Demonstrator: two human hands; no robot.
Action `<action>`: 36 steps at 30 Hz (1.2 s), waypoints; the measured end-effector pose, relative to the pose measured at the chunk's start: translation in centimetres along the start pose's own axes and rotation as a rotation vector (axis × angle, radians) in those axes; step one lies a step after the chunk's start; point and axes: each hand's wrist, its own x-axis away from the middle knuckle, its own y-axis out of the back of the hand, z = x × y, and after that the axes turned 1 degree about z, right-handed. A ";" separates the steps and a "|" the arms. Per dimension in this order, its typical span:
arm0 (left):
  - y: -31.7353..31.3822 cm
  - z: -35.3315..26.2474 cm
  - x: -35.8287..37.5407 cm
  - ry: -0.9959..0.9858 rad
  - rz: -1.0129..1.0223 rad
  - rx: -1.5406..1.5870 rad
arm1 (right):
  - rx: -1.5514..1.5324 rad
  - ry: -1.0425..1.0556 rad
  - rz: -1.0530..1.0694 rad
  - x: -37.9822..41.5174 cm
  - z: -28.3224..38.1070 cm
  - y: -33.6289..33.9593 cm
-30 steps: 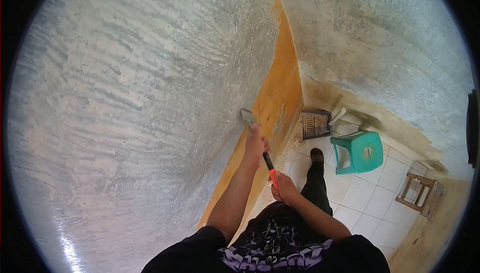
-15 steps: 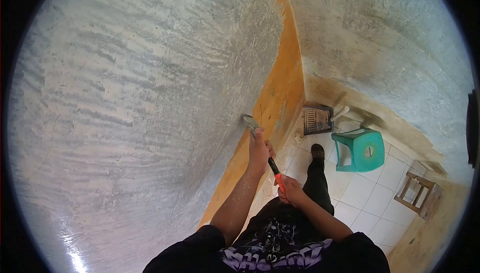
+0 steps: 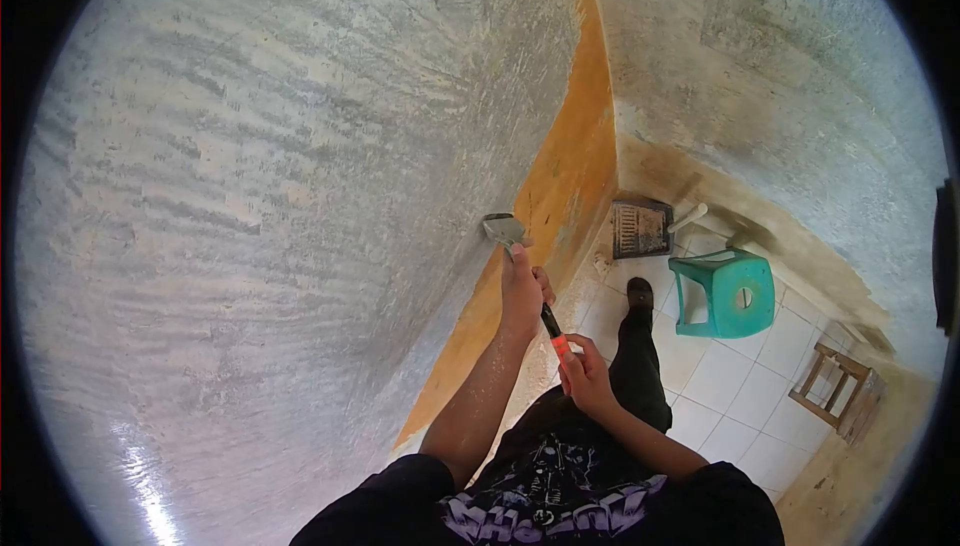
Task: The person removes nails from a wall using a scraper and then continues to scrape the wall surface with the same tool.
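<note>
A scraper (image 3: 503, 229) with a flat metal blade and a black and orange-red handle slants up toward the wall. Its blade is against or very close to the grey scraped wall (image 3: 300, 196), beside the strip of orange paint (image 3: 565, 166). My left hand (image 3: 522, 296) is wrapped round the upper handle just below the blade, thumb pointing up it. Lower down, my right hand (image 3: 588, 381) holds the orange-red end between thumb and fingers. Pale dust specks my left forearm.
Right of the wall corner lie a dark paint tray (image 3: 641, 228) and a pale-handled tool (image 3: 688, 218). A green plastic stool (image 3: 735, 296) stands on the white floor tiles (image 3: 720, 381), near my foot (image 3: 640, 294). A small wooden stool (image 3: 835, 391) is farther right.
The blade has turned, showing more of its flat face, and sits slightly higher. My right hand's fingers have shifted on the handle end. The whole view has tilted a little.
</note>
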 end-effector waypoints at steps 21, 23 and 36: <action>-2.2 0.0 -2.3 0.014 -0.008 -0.074 | -0.115 -0.152 0.013 -2.7 -0.4 2.0; -2.5 0.0 -2.1 0.003 -0.020 -0.067 | -0.148 -0.177 0.007 -2.5 0.0 2.1; -3.8 -0.9 -3.5 0.012 0.004 -0.079 | -0.155 -0.221 0.027 -3.5 2.2 2.8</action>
